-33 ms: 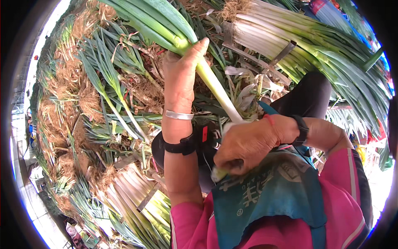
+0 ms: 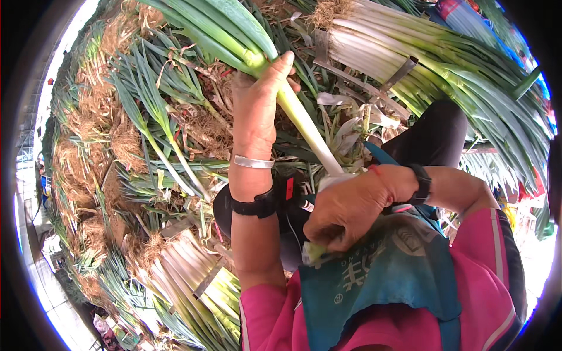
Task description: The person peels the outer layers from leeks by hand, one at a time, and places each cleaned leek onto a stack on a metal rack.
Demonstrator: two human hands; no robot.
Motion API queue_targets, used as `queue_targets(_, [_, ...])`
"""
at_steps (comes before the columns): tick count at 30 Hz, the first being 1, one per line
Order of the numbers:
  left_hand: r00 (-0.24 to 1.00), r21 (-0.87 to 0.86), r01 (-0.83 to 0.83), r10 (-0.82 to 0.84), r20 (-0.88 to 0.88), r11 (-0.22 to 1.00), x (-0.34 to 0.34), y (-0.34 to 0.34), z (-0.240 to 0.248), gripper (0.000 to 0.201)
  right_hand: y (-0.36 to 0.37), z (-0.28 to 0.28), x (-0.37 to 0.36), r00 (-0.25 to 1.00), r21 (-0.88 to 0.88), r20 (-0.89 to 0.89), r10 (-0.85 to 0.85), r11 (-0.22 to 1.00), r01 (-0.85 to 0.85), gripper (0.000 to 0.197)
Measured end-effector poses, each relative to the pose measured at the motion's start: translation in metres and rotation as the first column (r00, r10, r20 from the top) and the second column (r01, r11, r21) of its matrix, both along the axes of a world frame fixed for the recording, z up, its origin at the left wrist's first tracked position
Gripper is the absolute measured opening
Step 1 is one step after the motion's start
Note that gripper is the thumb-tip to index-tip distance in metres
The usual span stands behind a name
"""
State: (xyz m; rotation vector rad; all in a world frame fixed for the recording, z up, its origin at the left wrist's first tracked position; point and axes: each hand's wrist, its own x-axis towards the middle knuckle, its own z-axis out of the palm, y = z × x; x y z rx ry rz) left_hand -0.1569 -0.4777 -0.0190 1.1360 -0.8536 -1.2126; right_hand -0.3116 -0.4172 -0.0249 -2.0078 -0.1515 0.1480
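A large leek (image 2: 310,131) with a thick pale stem and broad green leaves slants across the middle. My left hand (image 2: 263,88) is wrapped round it where the leaves fan out, thumb on top. At its lower end is my right hand (image 2: 351,207), closed, with the fingers curled under and partly hidden. A pale green-white piece of leek skin (image 2: 314,251) pokes out below those fingers. The root end of the stem is hidden behind the right hand.
Trimmed leeks lie bundled in a metal rack (image 2: 401,76) at the upper right; another bundle (image 2: 190,266) lies at the lower left. Untrimmed leeks with dry roots (image 2: 88,152) are heaped along the left. Peelings (image 2: 351,131) litter the middle. A teal apron (image 2: 380,281) covers my lap.
My right hand has shifted slightly, and the pale piece under its fingers sits a little differently. My left hand and the leek stay almost still.
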Motion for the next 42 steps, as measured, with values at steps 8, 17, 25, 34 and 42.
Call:
queue_targets(8, [0.766, -0.247, 0.225, -0.327, -0.554, 0.943, 0.004, 0.002, -0.006, 0.047, 0.012, -0.045, 0.003, 0.969, 0.167, -0.244, -0.036, 0.983, 0.079, 0.018])
queue_targets(17, [0.971, -0.727, 0.202, -0.229, 0.063, 0.656, -0.003, 0.114, 0.053, 0.031, -0.088, -0.157, -0.021, 0.787, -0.358, -0.194, -0.586, 0.789, 0.499, 0.031])
queue_targets(25, [0.832, -0.759, 0.523, -0.424, 0.358, 0.388, -0.052, 0.181, 0.031, 0.029, -0.056, -0.280, -0.116, 0.310, -0.421, -0.339, -0.888, 0.438, 0.794, 0.033])
queue_targets(34, [0.765, -0.680, 0.618, -0.503, 0.402, 0.395, -0.070, 0.201, 0.048, 0.023, -0.041, -0.313, -0.120, 0.132, -0.482, -0.430, -0.893, 0.351, 0.803, 0.034])
queue_targets(42, [0.845, -0.695, 0.515, -0.435, 0.311, 0.502, -0.071, 0.218, 0.061, 0.028, -0.052, -0.328, -0.136, 0.082, -0.543, -0.452, -0.888, 0.346, 0.765, 0.035])
